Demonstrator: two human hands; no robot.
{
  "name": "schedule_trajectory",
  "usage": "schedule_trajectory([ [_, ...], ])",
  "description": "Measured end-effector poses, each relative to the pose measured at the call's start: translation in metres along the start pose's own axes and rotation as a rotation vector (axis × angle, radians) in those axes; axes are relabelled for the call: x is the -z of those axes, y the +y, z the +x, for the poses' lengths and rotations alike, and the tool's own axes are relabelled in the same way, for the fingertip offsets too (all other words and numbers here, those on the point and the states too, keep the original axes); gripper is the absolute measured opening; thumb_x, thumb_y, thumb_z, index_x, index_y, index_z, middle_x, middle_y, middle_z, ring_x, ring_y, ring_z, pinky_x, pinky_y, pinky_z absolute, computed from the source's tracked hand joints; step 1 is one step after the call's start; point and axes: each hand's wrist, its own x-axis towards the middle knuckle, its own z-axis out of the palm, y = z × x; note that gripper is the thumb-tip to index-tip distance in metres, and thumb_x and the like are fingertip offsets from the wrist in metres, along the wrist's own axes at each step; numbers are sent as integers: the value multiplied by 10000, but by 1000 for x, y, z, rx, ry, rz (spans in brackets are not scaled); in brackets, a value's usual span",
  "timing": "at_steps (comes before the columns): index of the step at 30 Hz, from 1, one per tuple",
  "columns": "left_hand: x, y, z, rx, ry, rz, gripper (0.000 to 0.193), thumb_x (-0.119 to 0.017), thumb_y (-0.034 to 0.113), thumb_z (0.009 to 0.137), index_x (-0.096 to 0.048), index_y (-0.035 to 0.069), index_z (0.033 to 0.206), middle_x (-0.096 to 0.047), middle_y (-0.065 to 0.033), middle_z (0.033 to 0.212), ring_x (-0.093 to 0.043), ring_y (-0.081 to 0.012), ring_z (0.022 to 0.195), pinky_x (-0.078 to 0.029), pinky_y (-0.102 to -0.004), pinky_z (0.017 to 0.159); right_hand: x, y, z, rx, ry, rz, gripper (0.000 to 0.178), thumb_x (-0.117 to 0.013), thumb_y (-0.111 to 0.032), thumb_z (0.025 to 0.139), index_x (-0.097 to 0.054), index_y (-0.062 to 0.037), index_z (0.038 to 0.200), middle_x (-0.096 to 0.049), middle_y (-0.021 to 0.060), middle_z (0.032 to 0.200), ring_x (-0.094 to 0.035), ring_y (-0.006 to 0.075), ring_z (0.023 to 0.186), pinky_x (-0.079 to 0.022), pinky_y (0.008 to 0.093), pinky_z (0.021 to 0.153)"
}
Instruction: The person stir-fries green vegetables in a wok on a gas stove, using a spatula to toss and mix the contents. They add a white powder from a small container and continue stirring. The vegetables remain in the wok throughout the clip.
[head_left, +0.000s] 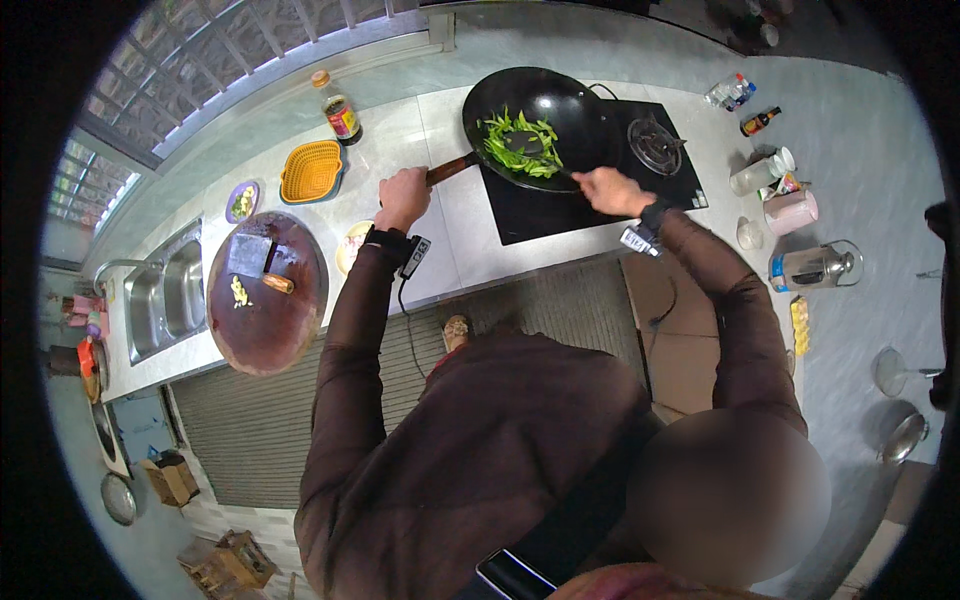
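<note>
Grips wok (588, 112) by brown handle (452, 169) in closed left hand (404, 198), dark spatula (523, 143) in closed right hand (612, 191). Has wok over black cooktop (560, 217), between 12 and 1 o'clock, spatula amid green vegetables (496, 135) toward wok's 8 o'clock. Shows cleaver (249, 254) on round board (250, 335), 9 o'clock.

Counter (400, 130) clutter on both flanks of my view.
On the left I see a steel sink (152, 310) with its curved tap (130, 264), then a round chopping board (265, 330) bearing a wooden-handled cleaver (249, 255) and pale chopped bits (240, 292) (too small for me to name). Farther back are a purple dish (236, 189), a yellow basket (310, 172) and a sauce bottle (343, 118), near a barred window (220, 50); rightward, I make out a small dark bottle (760, 122), a glass jar (757, 175) and a pink jar (790, 212).
</note>
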Motion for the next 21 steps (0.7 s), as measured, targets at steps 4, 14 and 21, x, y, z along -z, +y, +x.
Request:
schedule_trajectory([
  [4,-1,0,0,-17,11,-22,265,-658,232,877,-678,150,1129,-707,-138,989,-682,-345,943,-527,-486,767,15,-2,-19,18,-55,109,360,-536,-176,927,-663,-75,1248,-704,225,1001,-696,339,932,-535,410,813],
  [14,3,0,-4,-23,34,-91,288,-673,224,866,-675,141,1141,-700,-156,1000,-672,-358,950,-535,-482,793,47,13,-18,73,-184,112,324,-540,-120,907,-675,18,1167,-718,169,1121,-690,221,866,-530,352,771],
  [21,5,2,-5,-7,35,-115,287,-680,204,858,-678,147,1139,-701,-149,1006,-664,-363,961,-527,-478,791,95,14,-6,100,-247,102,318,-559,-200,963,-687,-46,1211,-643,24,741,-475,95,532,-399,303,498],
])
